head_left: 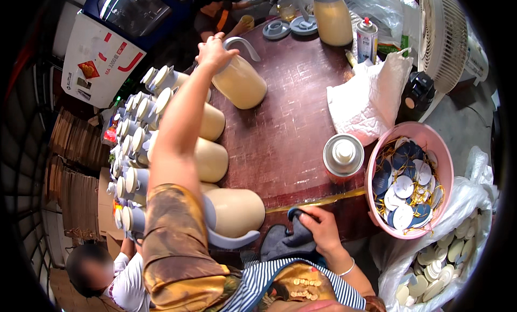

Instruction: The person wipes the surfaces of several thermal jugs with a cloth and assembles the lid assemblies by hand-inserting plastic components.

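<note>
My left hand (pixel 214 54) reaches across to the far left of the table and is closed around the top of a cream vacuum jug (pixel 241 83) with a grey curved handle. That jug leans, its base toward the right. My right hand (pixel 320 228) is near the table's front edge, thumb and fingers closed on a dark grey cloth (pixel 285 241) with a dark rounded edge. Beneath my left arm, several more cream jugs (pixel 237 209) with grey tops are packed in rows; the arm hides part of them.
A pink basket (pixel 371 196) of round tags with gold strings stands right, beside a metal can (pixel 343 156) and white padded paper (pixel 361 99). A plastic bag (pixel 396 274) holds pale discs. Farther back are a spray can (pixel 367 43), a fan (pixel 444 40), another jug (pixel 333 18) and other people.
</note>
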A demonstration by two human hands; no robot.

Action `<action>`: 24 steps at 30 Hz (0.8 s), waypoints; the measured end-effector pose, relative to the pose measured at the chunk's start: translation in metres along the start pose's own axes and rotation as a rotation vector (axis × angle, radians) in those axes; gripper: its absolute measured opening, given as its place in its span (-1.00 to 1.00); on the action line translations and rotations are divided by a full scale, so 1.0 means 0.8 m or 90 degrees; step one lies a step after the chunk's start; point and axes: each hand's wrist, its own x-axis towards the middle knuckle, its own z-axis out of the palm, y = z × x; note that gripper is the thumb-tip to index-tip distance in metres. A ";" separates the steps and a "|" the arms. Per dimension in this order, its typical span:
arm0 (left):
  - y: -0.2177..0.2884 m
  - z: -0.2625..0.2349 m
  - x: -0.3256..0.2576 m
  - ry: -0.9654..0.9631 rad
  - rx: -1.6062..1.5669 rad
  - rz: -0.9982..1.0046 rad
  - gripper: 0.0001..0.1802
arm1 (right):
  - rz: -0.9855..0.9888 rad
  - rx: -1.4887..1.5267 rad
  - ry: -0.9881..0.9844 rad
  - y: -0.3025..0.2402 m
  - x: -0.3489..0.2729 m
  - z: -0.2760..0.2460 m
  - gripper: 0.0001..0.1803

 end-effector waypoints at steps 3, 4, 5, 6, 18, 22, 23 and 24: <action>-0.040 -0.029 -0.068 -0.082 0.018 0.254 -0.42 | 0.052 0.143 0.001 0.004 0.013 0.011 -0.65; -0.031 -0.056 -0.102 -0.183 0.011 0.306 -0.53 | 0.084 0.222 -0.001 0.004 0.019 0.012 -0.67; -0.051 -0.061 -0.139 -0.189 -0.011 0.407 -0.65 | 0.122 0.299 -0.010 0.004 0.020 0.014 -0.68; -0.059 -0.069 -0.182 -0.151 -0.037 0.479 -0.69 | 0.140 0.366 -0.005 0.005 0.021 0.014 -0.70; -0.065 -0.130 -0.337 -0.147 -0.182 0.550 -0.61 | -0.431 0.045 0.258 0.034 0.048 0.089 -0.69; -0.052 -0.129 -0.340 -0.148 -0.155 0.579 -0.62 | -0.479 -0.068 0.199 0.044 0.066 0.111 -0.82; -0.053 -0.128 -0.339 -0.153 -0.148 0.581 -0.63 | -0.433 0.011 0.183 0.049 0.070 0.117 -0.81; -0.053 -0.127 -0.338 -0.147 -0.148 0.579 -0.63 | -0.386 0.089 0.164 0.053 0.072 0.120 -0.81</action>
